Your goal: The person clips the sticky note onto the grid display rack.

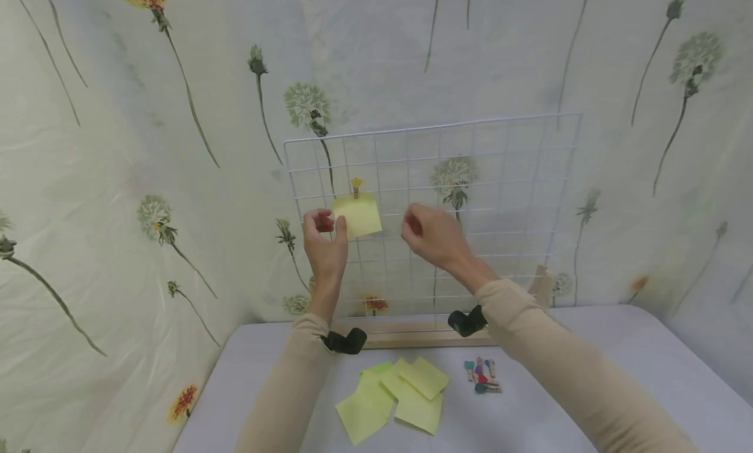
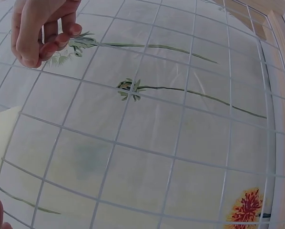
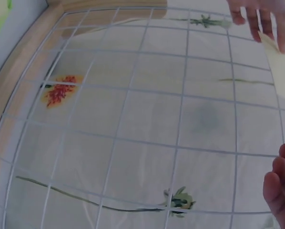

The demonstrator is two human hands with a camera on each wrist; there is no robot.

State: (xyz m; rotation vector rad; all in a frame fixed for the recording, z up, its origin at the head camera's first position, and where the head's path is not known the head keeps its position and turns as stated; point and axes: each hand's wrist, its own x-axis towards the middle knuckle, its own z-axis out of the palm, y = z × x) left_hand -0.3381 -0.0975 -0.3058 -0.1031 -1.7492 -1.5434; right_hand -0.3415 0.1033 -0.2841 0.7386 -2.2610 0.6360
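Observation:
A yellow sticky note hangs on a white wire grid, under a small wooden clothespin with a yellow top. At the note's left edge is my left hand, its thumb overlapping the lower left corner and its other fingers bent and apart from the thumb. My right hand hovers in front of the grid, right of the note, with loosely curled fingers and nothing visible in them. In the left wrist view the right hand's fingers hang over the wires. The note also shows beside the left fingertips.
Several loose yellow sticky notes overlap on the white table. Right of them lies a little pile of decorated mini clothespins. The grid stands in a wooden base, before a flower-patterned cloth. Black wrist cameras sit by both cuffs.

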